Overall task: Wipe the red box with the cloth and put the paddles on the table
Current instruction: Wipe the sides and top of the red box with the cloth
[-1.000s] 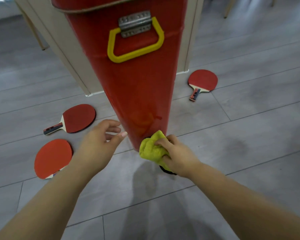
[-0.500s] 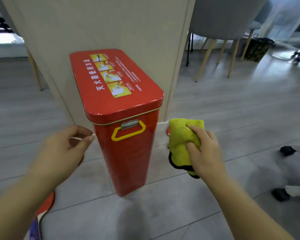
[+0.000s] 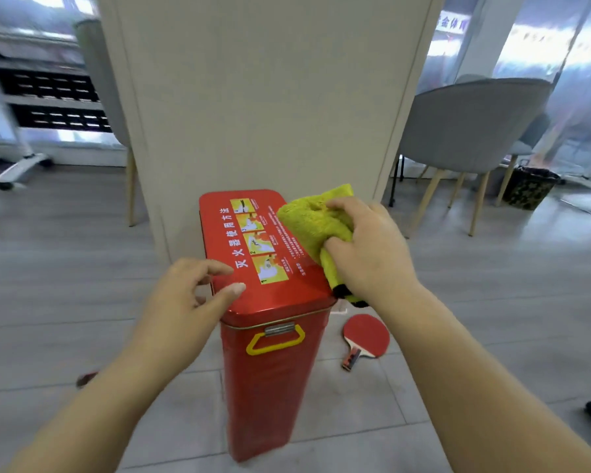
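- Low at left on the floor: small red shape, too blurred to identify.
- left grip: released, holds nothing; fingers loosely bent, thumb tip on the near-left edge of the lid.
- red box: upright on the floor against a beige pillar; lid shut, printed label facing up; yellow handle on the near face just below the lid.
- cloth: yellow, bunched, on the far-right part of the lid, overhanging its right edge.
- right grip: grasping the cloth, fingers curled over it, pressing it onto the lid.
- paddle: red face up, flat on the floor just right of the box, handle toward the camera.
- Far right: grey chair; dark basket near its legs.
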Available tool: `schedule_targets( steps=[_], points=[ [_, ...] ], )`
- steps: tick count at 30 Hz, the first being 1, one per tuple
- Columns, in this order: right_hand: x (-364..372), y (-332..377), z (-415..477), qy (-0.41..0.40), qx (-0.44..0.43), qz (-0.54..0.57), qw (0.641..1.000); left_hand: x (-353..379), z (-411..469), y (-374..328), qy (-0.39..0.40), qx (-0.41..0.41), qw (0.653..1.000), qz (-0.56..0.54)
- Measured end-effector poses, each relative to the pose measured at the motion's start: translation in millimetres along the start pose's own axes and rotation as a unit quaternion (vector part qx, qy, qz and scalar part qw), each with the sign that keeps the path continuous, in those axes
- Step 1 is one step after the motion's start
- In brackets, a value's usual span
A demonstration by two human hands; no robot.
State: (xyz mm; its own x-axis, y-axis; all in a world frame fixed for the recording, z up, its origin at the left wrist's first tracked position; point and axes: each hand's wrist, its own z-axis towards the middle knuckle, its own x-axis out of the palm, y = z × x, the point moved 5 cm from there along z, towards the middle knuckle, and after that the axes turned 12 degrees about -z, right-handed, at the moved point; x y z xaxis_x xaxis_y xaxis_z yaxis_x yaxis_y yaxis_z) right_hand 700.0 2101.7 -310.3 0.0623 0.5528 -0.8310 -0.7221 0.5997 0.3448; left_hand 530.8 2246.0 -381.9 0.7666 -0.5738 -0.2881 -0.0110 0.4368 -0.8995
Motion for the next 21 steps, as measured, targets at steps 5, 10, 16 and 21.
schedule_targets(
  steps=[5,10,16,21],
  points=[
    [39.7,35.7,30.1,0.145,-0.065,0.062,0.985,9.9,-0.8,15.2,0.026,-0.023,0.999,0.029],
    [53.5,5.9,21.2,0.179,-0.053,0.041,0.982,9.3,-6.0,23.3,-0.002,-0.076,0.996,-0.055],
    [63.0,-43.0,-12.0,0.182,0.006,0.103,0.978,14.1,-16.0,37.9,0.012,-0.112,0.989,-0.097],
    [83.7,-51.3,-22.8,0.243,0.053,0.193,0.949,25.8,-16.6,40.8,0.020,-0.093,0.991,-0.093]
  ],
)
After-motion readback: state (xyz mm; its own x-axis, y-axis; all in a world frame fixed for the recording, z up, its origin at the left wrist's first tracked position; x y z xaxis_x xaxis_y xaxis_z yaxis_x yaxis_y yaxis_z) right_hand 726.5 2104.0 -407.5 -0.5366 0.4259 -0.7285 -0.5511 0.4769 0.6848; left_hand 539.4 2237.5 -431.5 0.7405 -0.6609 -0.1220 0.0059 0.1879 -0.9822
